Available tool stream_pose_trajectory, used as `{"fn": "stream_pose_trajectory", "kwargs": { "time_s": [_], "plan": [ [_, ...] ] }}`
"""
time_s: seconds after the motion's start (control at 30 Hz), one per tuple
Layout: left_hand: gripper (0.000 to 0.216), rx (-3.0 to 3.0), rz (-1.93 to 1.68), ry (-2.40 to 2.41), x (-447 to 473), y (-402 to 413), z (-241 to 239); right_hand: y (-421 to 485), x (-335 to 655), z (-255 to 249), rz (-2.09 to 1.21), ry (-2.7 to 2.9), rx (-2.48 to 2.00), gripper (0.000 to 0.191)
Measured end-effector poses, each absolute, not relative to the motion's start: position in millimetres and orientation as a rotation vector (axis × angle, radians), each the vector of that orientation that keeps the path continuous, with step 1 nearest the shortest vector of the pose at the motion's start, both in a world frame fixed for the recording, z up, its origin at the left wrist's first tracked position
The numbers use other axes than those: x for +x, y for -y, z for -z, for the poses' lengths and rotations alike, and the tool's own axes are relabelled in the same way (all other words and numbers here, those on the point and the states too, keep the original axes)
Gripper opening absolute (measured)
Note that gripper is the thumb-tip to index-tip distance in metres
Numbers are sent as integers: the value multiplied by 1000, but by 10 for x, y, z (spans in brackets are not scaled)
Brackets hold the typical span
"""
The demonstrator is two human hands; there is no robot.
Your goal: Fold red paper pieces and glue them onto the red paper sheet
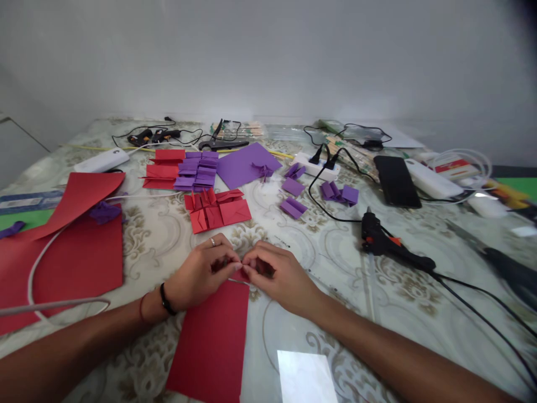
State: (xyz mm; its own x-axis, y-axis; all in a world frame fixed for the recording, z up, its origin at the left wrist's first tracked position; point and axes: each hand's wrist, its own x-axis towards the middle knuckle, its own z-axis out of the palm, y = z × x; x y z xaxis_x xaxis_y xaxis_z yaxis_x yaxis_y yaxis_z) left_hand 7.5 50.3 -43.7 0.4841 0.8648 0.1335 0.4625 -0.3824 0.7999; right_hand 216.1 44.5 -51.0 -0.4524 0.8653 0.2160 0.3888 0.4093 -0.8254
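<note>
My left hand (210, 268) and my right hand (277, 274) meet at the middle of the table, fingertips pinched together on a small piece of red paper (240, 275). Most of that piece is hidden by the fingers. Just below it, a red paper sheet (212, 341) lies flat, its top edge near both hands. Beyond the hands sits a cluster of folded red paper pieces (216, 212). Farther back, folded purple pieces (196, 170) lie beside more red ones (163, 168).
A black glue gun (386, 240) with its cable and scissors (495, 257) lie right. A power strip (316, 166), a phone (396, 180) and a purple sheet (247, 163) are behind. Large red sheets (84, 252) and a white cable lie left. A white card (306, 375) is in front.
</note>
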Motion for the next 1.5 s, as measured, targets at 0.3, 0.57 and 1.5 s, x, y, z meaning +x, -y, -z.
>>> {"fn": "stream_pose_trajectory", "kwargs": {
  "time_s": [0.3,0.57,1.5],
  "plan": [
    [11,2261,-670,-1013,94,-467,420,-442,2136,518,-905,2018,-1032,17],
    [12,2235,-770,-1006,43,-577,389,-494,2169,488,-934,1894,-1096,15],
    [27,1777,-793,-1086,-61,-678,360,-508,2254,536,-1132,1776,-940,39]
  ]
}}
